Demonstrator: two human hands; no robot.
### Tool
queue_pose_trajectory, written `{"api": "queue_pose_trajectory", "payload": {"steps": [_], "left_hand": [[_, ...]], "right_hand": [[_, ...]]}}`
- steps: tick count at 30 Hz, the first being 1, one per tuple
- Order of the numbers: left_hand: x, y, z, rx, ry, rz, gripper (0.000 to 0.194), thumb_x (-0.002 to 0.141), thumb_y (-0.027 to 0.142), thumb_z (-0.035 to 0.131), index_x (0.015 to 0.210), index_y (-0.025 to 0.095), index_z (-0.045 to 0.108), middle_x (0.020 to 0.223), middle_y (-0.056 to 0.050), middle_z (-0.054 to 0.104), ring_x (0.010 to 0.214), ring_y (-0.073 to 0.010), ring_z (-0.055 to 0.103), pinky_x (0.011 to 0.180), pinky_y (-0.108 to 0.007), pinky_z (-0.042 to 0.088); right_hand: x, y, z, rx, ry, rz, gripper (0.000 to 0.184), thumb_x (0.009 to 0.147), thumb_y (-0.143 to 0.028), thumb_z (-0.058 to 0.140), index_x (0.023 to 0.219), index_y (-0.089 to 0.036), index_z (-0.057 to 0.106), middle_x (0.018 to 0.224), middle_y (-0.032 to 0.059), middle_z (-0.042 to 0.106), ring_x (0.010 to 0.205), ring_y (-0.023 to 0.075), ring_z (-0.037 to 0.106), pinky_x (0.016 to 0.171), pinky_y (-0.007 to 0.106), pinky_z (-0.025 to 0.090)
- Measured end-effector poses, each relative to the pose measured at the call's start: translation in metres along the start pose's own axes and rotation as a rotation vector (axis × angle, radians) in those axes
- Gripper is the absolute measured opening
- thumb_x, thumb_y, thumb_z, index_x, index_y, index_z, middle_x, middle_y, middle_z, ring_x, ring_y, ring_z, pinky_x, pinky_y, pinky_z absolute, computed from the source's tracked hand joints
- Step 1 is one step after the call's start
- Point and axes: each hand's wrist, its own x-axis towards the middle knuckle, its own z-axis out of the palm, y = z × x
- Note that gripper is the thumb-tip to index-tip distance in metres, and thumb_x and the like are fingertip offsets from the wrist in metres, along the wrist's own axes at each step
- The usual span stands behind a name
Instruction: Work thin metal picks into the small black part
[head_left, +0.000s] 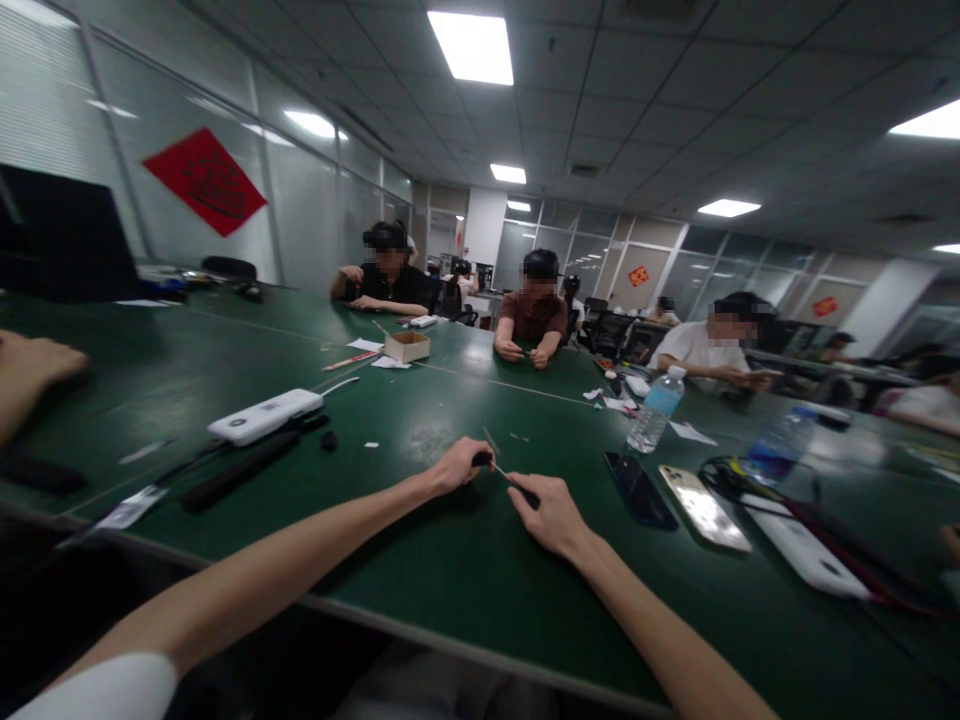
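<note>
Over the green table (pixel 420 540), my left hand (pixel 459 468) is closed on a small black object (pixel 481 460), too small to name. My right hand (pixel 553 515) grips a screwdriver-like tool with a dark handle (pixel 529 496), mostly hidden by the fingers. Its thin metal shaft (pixel 501 470) points left to the black object, and the tip seems to meet it. A thin sliver (pixel 491 440) lies just beyond my left hand.
To the right are a dark phone (pixel 639 490), a light phone (pixel 703 508), a water bottle (pixel 657 410) and a white power strip (pixel 806 550). Leftward lie another power strip (pixel 266 416) and a black bar (pixel 240 470). A small cardboard box (pixel 407 347) stands farther back. Several people sit around.
</note>
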Motion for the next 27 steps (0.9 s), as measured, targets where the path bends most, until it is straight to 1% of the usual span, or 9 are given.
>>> {"api": "queue_pose_trajectory", "payload": {"steps": [2, 5, 9, 14, 17, 21, 23, 27], "left_hand": [[0.001, -0.003, -0.001, -0.066, -0.065, -0.028, 0.036, 0.079, 0.037, 0.035, 0.073, 0.011, 0.059, 0.044, 0.004, 0.035, 0.037, -0.0066, 0.025, 0.041, -0.019, 0.021], [0.001, -0.005, 0.0, -0.182, -0.141, -0.052, 0.04, 0.08, 0.04, 0.031, 0.072, 0.011, 0.058, 0.042, 0.006, 0.03, 0.035, -0.0063, 0.022, 0.038, -0.019, 0.019], [0.0, -0.003, 0.001, -0.294, -0.18, -0.083, 0.04, 0.079, 0.041, 0.033, 0.072, 0.011, 0.058, 0.042, 0.007, 0.025, 0.036, -0.006, 0.019, 0.037, -0.02, 0.017], [-0.001, 0.003, 0.001, -0.364, -0.24, -0.16, 0.042, 0.079, 0.042, 0.033, 0.069, 0.01, 0.058, 0.041, 0.007, 0.024, 0.035, -0.0064, 0.02, 0.037, -0.021, 0.018], [0.0, 0.004, 0.001, -0.384, -0.218, -0.17, 0.041, 0.078, 0.042, 0.033, 0.07, 0.01, 0.058, 0.041, 0.007, 0.025, 0.035, -0.0065, 0.02, 0.038, -0.021, 0.019], [0.004, 0.0, 0.002, -0.381, -0.16, -0.116, 0.039, 0.079, 0.041, 0.034, 0.072, 0.011, 0.058, 0.042, 0.006, 0.027, 0.035, -0.0062, 0.021, 0.038, -0.02, 0.018], [0.006, -0.003, 0.002, -0.357, -0.151, -0.094, 0.04, 0.079, 0.042, 0.034, 0.072, 0.011, 0.058, 0.042, 0.006, 0.028, 0.035, -0.0061, 0.022, 0.037, -0.02, 0.018], [0.01, -0.007, 0.003, -0.251, -0.093, -0.056, 0.044, 0.081, 0.044, 0.031, 0.071, 0.012, 0.059, 0.041, 0.006, 0.03, 0.034, -0.006, 0.023, 0.037, -0.019, 0.019]], "right_hand": [[0.0, 0.002, -0.003, 0.012, -0.021, -0.033, 0.028, 0.087, -0.025, 0.046, 0.109, -0.022, 0.062, 0.094, 0.0035, 0.067, 0.08, 0.0158, 0.061, 0.075, 0.026, 0.045], [0.0, 0.004, -0.005, 0.032, -0.029, -0.069, 0.027, 0.087, -0.024, 0.046, 0.109, -0.022, 0.062, 0.09, 0.0031, 0.067, 0.076, 0.0148, 0.061, 0.072, 0.025, 0.044], [0.0, 0.008, -0.007, 0.054, -0.028, -0.094, 0.027, 0.087, -0.024, 0.047, 0.109, -0.022, 0.062, 0.09, 0.0029, 0.067, 0.076, 0.0141, 0.061, 0.072, 0.025, 0.043], [-0.001, 0.013, -0.009, 0.081, -0.039, -0.092, 0.026, 0.085, -0.026, 0.049, 0.106, -0.022, 0.064, 0.089, 0.0026, 0.068, 0.075, 0.0134, 0.061, 0.071, 0.024, 0.044], [0.001, 0.013, -0.011, 0.109, -0.028, -0.073, 0.025, 0.085, -0.026, 0.049, 0.104, -0.022, 0.065, 0.092, 0.0026, 0.068, 0.077, 0.0138, 0.062, 0.073, 0.024, 0.044], [0.004, 0.013, -0.013, 0.128, -0.018, -0.043, 0.025, 0.084, -0.026, 0.049, 0.102, -0.022, 0.066, 0.093, 0.0026, 0.068, 0.08, 0.0153, 0.063, 0.074, 0.025, 0.046], [0.005, 0.014, -0.014, 0.133, -0.015, -0.031, 0.026, 0.084, -0.026, 0.049, 0.102, -0.023, 0.067, 0.094, 0.0029, 0.069, 0.082, 0.0164, 0.063, 0.075, 0.026, 0.047], [0.006, 0.017, -0.013, 0.142, 0.002, -0.015, 0.026, 0.083, -0.028, 0.049, 0.101, -0.023, 0.068, 0.096, 0.0034, 0.069, 0.087, 0.0182, 0.064, 0.08, 0.029, 0.047]]}}
